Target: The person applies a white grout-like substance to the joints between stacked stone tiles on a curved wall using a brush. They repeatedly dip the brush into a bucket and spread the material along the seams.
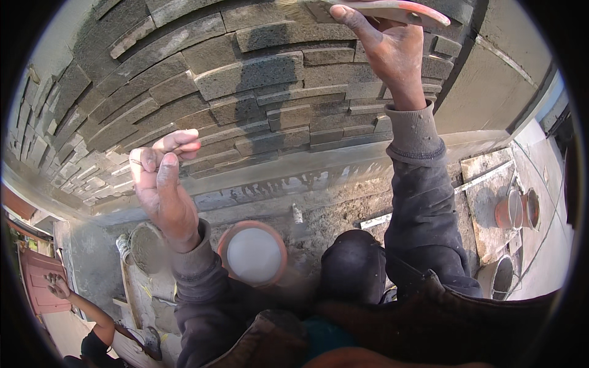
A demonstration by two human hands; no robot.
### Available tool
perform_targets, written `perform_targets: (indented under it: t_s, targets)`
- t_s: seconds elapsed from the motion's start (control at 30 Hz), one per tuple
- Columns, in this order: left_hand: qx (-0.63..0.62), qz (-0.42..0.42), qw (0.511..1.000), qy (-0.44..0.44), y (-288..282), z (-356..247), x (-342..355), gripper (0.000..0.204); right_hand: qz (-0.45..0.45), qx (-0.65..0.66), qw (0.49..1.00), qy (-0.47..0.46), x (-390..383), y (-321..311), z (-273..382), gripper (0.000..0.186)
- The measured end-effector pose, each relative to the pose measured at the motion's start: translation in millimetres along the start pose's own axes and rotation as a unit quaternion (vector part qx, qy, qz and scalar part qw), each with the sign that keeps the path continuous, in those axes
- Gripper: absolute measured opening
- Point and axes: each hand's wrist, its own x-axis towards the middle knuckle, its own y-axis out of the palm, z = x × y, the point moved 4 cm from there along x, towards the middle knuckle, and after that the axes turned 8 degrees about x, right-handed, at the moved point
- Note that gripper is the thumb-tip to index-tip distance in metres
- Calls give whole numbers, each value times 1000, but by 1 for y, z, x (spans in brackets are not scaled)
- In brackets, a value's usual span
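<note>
My right hand [397, 58] is raised at the top right, closed round the pale, red-tipped handle of what looks like a flat brush [402, 8]. The brush's working end lies against the upper stone wall and is partly cut off by the picture's edge. Rough grey stone strips [251, 80] cover the wall in uneven layers, with a dark shadow falling across them. My left hand [162, 184] hovers before the wall's lower left, fingers loosely curled and thumb apart, holding nothing. Below it stands an orange-rimmed bucket [281, 236] of milky white liquid.
Left of the bucket is a round tub of grey mortar [147, 248]. Buckets [510, 210] stand at the right beside a stained board [485, 202]. Another person's hand [58, 286] shows at the lower left. A smooth grey wall panel [509, 67] adjoins the stone.
</note>
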Motion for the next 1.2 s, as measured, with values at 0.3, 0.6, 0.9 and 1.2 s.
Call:
perform_targets:
  t_s: [0.3,0.6,0.9,1.2]
  targets:
    - [-41,-15,999,-27,-37,18,-6,17,255,-273,925,69,63,34,-32,19]
    - [-77,-11,996,-33,-56,18,0,16,265,-329,904,63,66,28,-16,23]
    - [-104,-25,994,-38,-61,21,2,17,260,-347,900,44,68,29,-2,26]
    - [-108,-16,993,-48,-63,22,2,17,251,-351,902,39,65,31,2,29]
